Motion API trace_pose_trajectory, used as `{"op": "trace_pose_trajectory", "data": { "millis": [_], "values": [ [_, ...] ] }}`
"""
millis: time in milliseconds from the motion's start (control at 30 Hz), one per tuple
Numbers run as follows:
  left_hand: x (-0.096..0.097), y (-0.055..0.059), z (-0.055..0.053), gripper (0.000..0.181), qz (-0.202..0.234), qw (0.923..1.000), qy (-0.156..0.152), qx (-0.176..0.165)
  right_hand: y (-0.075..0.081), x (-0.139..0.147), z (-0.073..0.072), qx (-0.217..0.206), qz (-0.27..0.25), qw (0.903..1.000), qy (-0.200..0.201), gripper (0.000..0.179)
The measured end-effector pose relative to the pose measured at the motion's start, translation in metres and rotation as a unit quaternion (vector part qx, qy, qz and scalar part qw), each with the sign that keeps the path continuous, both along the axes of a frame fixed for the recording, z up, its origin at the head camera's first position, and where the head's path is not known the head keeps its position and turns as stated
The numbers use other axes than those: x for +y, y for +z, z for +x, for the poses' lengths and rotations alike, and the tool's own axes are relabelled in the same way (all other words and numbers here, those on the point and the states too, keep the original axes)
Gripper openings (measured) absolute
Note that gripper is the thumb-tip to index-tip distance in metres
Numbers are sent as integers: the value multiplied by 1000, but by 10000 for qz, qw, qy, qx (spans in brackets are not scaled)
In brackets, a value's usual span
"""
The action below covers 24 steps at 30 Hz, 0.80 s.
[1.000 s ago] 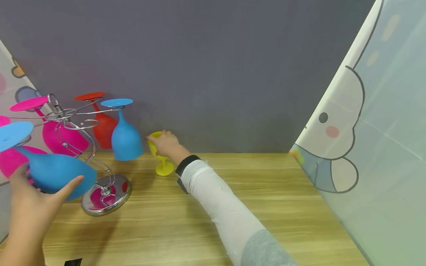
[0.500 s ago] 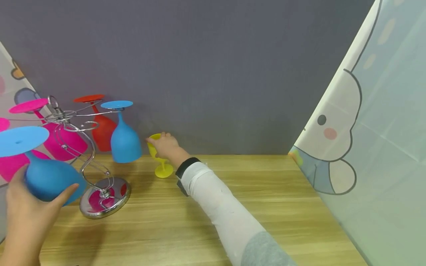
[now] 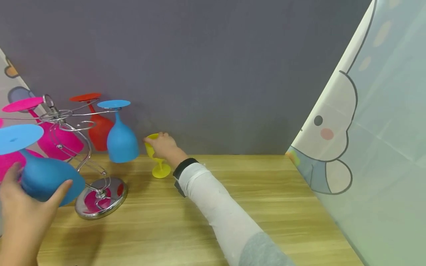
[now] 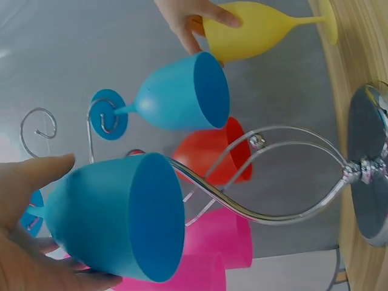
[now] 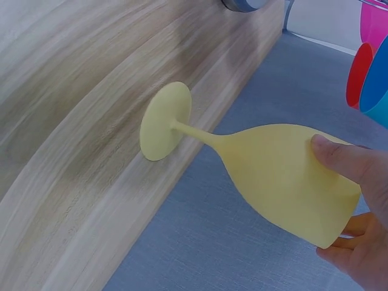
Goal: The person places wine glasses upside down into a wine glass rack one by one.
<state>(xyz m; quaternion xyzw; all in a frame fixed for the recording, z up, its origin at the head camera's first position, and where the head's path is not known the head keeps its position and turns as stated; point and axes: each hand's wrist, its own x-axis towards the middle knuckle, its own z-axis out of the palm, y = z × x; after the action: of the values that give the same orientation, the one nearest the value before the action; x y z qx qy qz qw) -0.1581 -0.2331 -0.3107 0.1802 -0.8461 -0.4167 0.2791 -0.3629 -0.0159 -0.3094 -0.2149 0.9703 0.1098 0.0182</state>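
My left hand (image 3: 24, 207) grips the bowl of a blue goblet (image 3: 50, 179), which hangs tilted with its foot up beside the wire rack's left side. Its thumb lies along one side of the bowl in the left wrist view, and fingers curl under the other; whether the foot sits fully in a rack loop I cannot tell. At the back of the table, my right hand (image 3: 165, 147) holds a yellow goblet (image 5: 279, 176) by its bowl near the rim, thumb on one side, fingers on the other. That goblet stands upright on its foot.
The chrome goblet rack (image 3: 87, 142) stands on a round mirrored base (image 3: 101, 199). Another blue goblet (image 3: 122, 142), a red goblet (image 3: 101, 133) and pink goblets (image 3: 61, 140) hang from it upside down. One spiral loop (image 4: 39, 130) holds nothing. A grey wall (image 3: 233, 74) rises behind.
The blue goblet in my left hand has swung a little down and left and tilts less. The right hand stays on the yellow goblet. The whole head view has shifted slightly.
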Motion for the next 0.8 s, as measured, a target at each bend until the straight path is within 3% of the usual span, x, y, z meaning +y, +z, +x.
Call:
{"op": "trace_pose_trajectory", "data": {
  "millis": [167, 433, 533, 700, 800],
  "values": [
    [10, 5, 2, 90, 575, 9960, 136, 673, -2, 2, 1, 8, 40, 10000, -5, 72],
    [18, 12, 2, 89, 1009, 9825, -109, 1564, 3, 5, 0, 202, 249, 9995, 52, 72],
    [18, 16, 2, 88, 965, 9789, -215, 1787, 3, 5, 1, 149, 165, 9997, 76, 71],
    [15, 22, 3, 88, 389, 9779, -386, 2019, 1, 5, 0, 37, -5, 10000, 22, 71],
    [15, 26, 3, 85, 110, 9777, -259, 2081, -2, 6, -2, -1, -76, 10000, -9, 72]
  ]
}}
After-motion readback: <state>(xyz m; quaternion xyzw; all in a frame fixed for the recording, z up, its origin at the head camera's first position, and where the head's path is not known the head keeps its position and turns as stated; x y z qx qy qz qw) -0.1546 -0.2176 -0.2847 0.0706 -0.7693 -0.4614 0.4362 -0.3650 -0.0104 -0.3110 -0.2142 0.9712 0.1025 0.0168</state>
